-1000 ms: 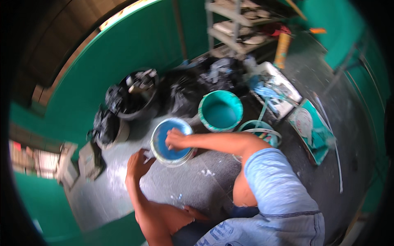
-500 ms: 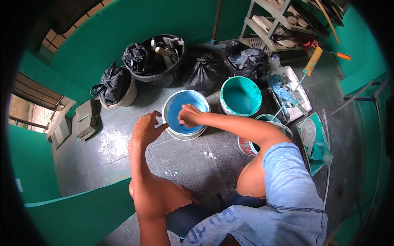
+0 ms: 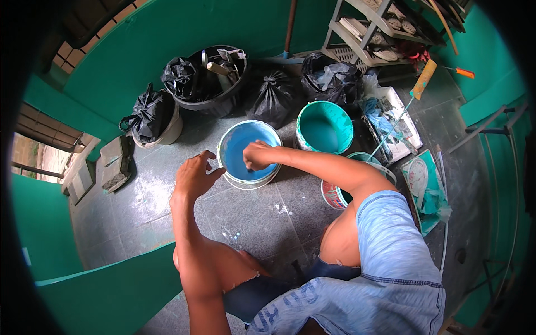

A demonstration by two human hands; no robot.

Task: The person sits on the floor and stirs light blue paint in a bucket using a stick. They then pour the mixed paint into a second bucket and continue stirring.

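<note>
A white bucket (image 3: 222, 146) with blue liquid inside stands on the floor in front of me. My right hand (image 3: 258, 156) is down inside its mouth, over the blue, with the fingers curled closed. Whatever they grip, if anything, is hidden beneath the hand. By the bucket's left rim is my left hand (image 3: 192, 174), fingers and thumb apart and nothing in it. The thumb tip comes close to the rim; whether it touches I cannot tell.
A teal-stained bucket (image 3: 325, 127) stands right of the white one. Beside my right arm, a paint roller (image 3: 423, 81) slants above another bucket (image 3: 332, 195). Black bags (image 3: 272, 99) and a large black tub (image 3: 209, 104) line the back. A teal-stained tray (image 3: 427, 192) lies right.
The whole view has shifted slightly. Both hands keep almost the same places at the bucket, the right one closed inside it and the left one open.
</note>
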